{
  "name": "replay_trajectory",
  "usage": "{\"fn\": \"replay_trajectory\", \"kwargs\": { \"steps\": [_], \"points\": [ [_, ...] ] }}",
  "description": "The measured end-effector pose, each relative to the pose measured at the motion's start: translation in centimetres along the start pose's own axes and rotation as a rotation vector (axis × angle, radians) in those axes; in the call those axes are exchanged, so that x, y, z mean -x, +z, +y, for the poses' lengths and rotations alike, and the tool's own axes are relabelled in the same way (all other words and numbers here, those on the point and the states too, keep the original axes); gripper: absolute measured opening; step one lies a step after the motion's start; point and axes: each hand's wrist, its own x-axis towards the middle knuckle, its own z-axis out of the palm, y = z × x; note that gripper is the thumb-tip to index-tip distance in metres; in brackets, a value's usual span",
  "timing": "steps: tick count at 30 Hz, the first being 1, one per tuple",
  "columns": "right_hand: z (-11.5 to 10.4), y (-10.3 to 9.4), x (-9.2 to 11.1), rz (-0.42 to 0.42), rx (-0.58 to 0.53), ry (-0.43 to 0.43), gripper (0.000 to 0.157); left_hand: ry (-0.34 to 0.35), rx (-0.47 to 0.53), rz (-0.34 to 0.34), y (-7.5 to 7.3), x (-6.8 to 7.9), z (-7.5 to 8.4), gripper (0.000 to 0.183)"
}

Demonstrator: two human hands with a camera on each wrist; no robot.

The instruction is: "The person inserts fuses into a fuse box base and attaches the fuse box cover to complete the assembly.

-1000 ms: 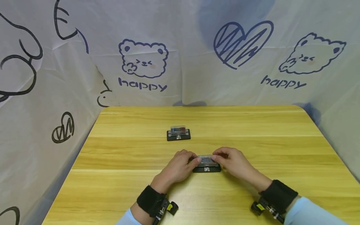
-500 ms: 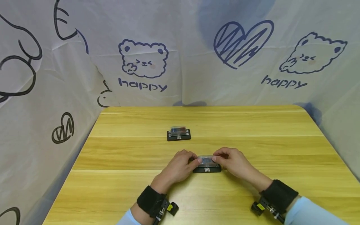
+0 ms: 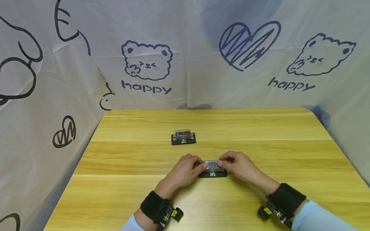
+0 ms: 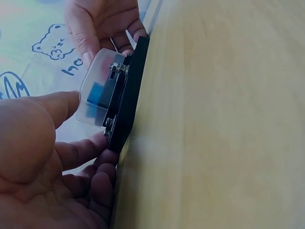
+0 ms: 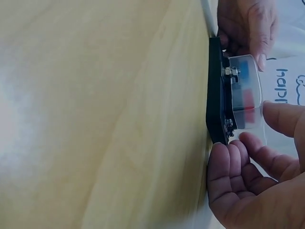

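A black-based fuse box [image 3: 212,174] lies on the table under both hands, its clear cover [image 3: 213,165] sitting over the base. Through the cover [image 4: 97,90] in the left wrist view I see blue and red fuses, with metal screw terminals [image 4: 108,128] along the base. My left hand [image 3: 185,170] grips the left end, thumb on top of the cover and fingers curled low at the base. At the other end my right hand [image 3: 241,166] holds it in the same way, its thumb on the cover [image 5: 248,90] in the right wrist view.
A second fuse box [image 3: 183,138] with a clear cover stands farther back, left of the hands. The wood-grain table [image 3: 274,141] meets white cloth walls [image 3: 202,73] with drawings at the back and sides. Each wrist wears a black strap [image 3: 155,206] with a small camera.
Almost nothing differs. Both hands stay on the near fuse box with the thumbs on its cover, and the second fuse box stays in place.
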Motion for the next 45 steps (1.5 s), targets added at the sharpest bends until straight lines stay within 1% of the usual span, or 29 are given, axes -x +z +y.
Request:
{"fn": "replay_trajectory", "kwargs": {
  "steps": [8,21,25,29,32,35,37,39,41,45],
  "points": [
    [-0.06,-0.23,-0.23,-0.040,-0.085,0.048,0.031,-0.013,0.018,-0.007,-0.09,0.00,0.14,0.042],
    [0.08,-0.20,-0.50,-0.051,-0.091,0.068,0.030,-0.018,0.010,0.008,0.07,-0.16,0.21,0.039],
    [0.13,-0.23,-0.49,-0.047,-0.076,0.053,0.031,-0.013,0.012,0.011,0.02,-0.13,0.20,0.039],
    [0.36,-0.22,-0.43,-0.056,-0.009,-0.004,0.035,-0.015,0.011,-0.005,0.01,0.01,0.04,0.045],
    [0.50,-0.24,-0.33,-0.089,0.064,-0.065,0.046,-0.020,0.008,-0.038,-0.03,0.18,0.02,0.053],
    [0.35,-0.26,-0.18,-0.131,0.188,-0.138,0.059,-0.013,-0.023,-0.064,-0.04,0.40,0.11,0.063],
    [0.09,-0.20,-0.03,-0.136,0.305,-0.189,0.063,0.000,-0.047,-0.068,-0.05,0.53,0.20,0.064],
    [-0.15,-0.09,0.10,-0.136,0.398,-0.218,0.063,0.006,-0.064,-0.060,-0.04,0.65,0.24,0.060],
    [-0.29,0.00,0.19,-0.129,0.456,-0.229,0.060,0.006,-0.066,-0.049,-0.03,0.71,0.27,0.056],
    [-0.34,-0.08,0.23,-0.121,0.514,-0.248,0.057,0.001,-0.067,-0.036,0.00,0.72,0.28,0.052]
  ]
}}
